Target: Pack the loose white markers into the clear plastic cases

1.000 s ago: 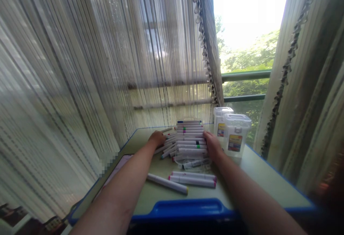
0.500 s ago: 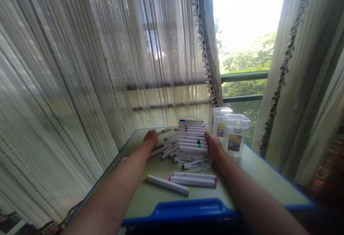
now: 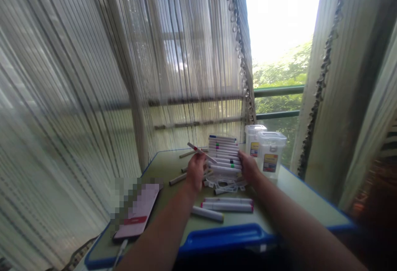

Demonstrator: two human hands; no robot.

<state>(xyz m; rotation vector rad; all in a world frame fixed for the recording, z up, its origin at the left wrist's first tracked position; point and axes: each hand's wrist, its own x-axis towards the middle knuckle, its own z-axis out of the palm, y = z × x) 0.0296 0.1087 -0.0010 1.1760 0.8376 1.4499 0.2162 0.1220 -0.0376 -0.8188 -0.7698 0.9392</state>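
My left hand (image 3: 196, 172) is closed on a white marker (image 3: 195, 147) with a red band, held slanted at the left side of a stack of markers. My right hand (image 3: 249, 167) grips the right end of that stack, which sits in a clear plastic marker holder (image 3: 225, 176). The stacked markers (image 3: 223, 149) lie sideways, one above another, with blue, green, purple and black marks. Loose markers (image 3: 178, 179) lie around my left hand, partly hidden by it. Nearer me are two pink-ended markers (image 3: 228, 207) and a yellow-ended marker (image 3: 209, 214).
Two clear lidded containers (image 3: 271, 147) with labels stand to the right of the stack. At the table's left lies a phone (image 3: 139, 213) with a white cable (image 3: 120, 252). A blue tray edge (image 3: 223, 236) runs along the front. Sheer curtains (image 3: 186, 77) hang behind the table.
My left hand has moved right from the loose markers to the stack, now with a red-banded marker in it. My right hand stays at the stack. More of the phone shows.
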